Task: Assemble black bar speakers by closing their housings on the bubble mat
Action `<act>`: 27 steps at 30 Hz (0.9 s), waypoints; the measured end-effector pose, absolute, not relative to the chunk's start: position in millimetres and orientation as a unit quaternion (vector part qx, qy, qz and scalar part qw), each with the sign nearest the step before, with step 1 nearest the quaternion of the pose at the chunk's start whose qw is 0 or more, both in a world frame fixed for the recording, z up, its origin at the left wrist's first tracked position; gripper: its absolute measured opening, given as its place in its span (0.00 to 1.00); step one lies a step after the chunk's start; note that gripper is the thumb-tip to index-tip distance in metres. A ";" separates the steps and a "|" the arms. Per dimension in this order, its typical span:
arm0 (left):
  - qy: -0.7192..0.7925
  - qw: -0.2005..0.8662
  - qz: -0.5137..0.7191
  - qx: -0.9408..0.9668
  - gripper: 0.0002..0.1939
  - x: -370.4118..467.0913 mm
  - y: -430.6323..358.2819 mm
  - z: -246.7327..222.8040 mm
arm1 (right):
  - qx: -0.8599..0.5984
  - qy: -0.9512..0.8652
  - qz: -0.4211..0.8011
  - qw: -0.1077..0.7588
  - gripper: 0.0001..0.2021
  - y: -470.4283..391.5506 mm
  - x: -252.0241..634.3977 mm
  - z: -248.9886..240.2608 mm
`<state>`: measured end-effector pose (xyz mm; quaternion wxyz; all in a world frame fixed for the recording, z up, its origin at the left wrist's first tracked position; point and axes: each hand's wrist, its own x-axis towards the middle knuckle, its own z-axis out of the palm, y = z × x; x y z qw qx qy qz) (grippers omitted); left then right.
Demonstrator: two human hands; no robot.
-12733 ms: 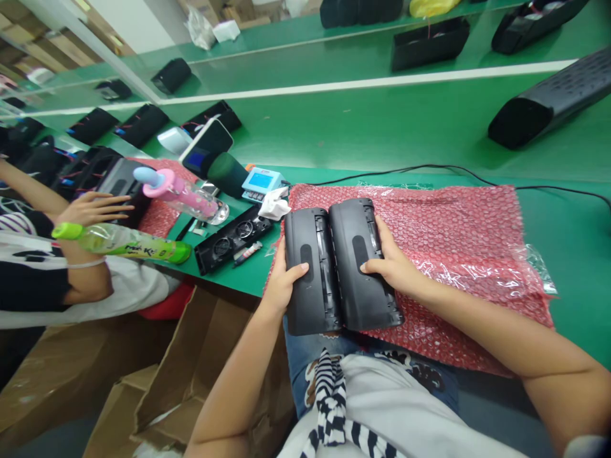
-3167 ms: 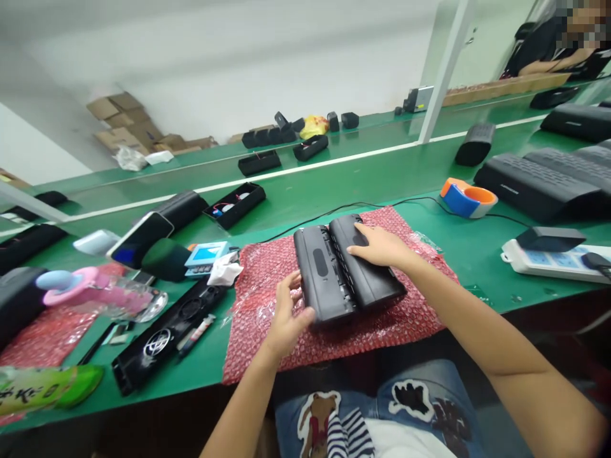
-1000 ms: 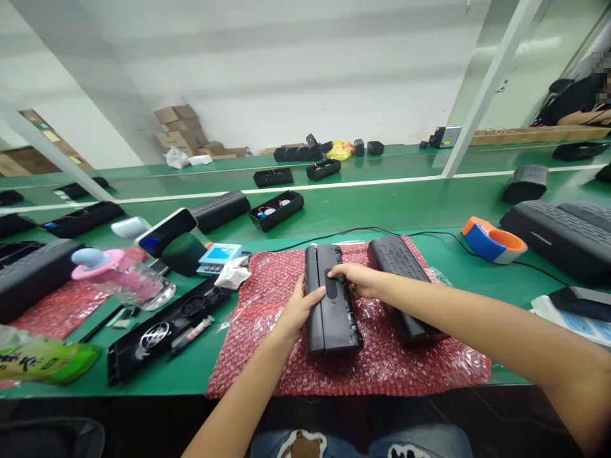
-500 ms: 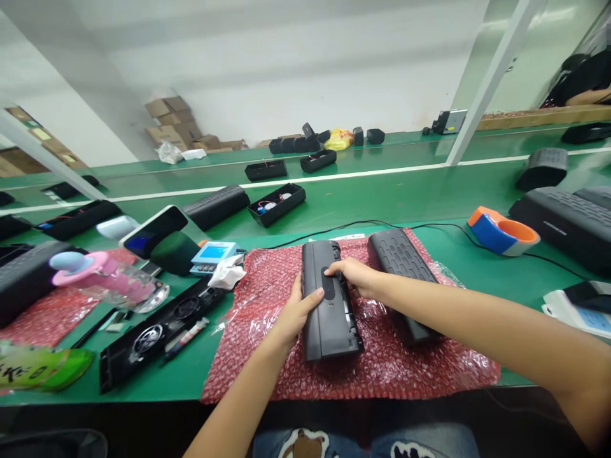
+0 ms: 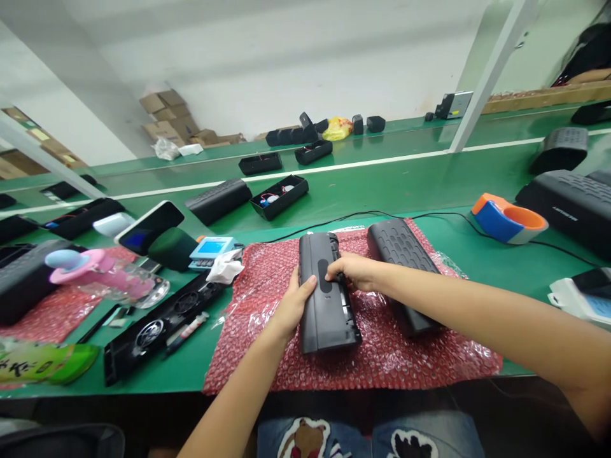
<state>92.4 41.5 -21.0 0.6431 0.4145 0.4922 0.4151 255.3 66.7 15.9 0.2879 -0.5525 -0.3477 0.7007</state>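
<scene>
A black speaker housing [image 5: 328,324] lies lengthwise on red bubble wrap [image 5: 267,286], with a dark oval panel [image 5: 326,275] on its upper face. My left hand [image 5: 296,302] grips its left side, thumb over the top. From the right, my right hand [image 5: 351,270] is curled over the housing's other edge, a digit pressed on the oval panel; the rest of its fingers are partly hidden. Just right of that hand, partly under my forearm, rests a black speaker shell [image 5: 398,245] with a patterned surface.
On the left are a black panel with round drivers [image 5: 147,334], a marker [image 5: 186,334], a pink bottle [image 5: 109,277], a phone [image 5: 150,226] and a blue device [image 5: 212,249]. An orange-blue tape dispenser [image 5: 508,219] and speaker housings stand right. A cable [image 5: 372,213] runs behind the wrap.
The view has shifted slightly. Both hands keep their places on the housing, and the right digit still touches the oval panel.
</scene>
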 end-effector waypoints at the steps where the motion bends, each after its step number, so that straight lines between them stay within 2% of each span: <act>1: 0.491 0.643 0.415 0.416 0.42 92.8 41.5 -21.0 | -0.553 -0.350 0.698 0.291 0.11 66.8 254.8 15.8; 18: 0.486 0.635 0.425 0.424 0.42 95.7 37.7 -18.2 | -0.546 -0.375 0.685 0.305 0.12 64.6 254.9 16.2; 24: 0.482 0.641 0.427 0.419 0.43 94.7 37.3 -20.5 | -0.525 -0.383 0.694 0.310 0.23 60.3 254.9 17.9; 27: 0.482 0.640 0.430 0.416 0.43 95.3 37.3 -21.7 | -0.516 -0.394 0.695 0.308 0.24 60.1 256.1 16.5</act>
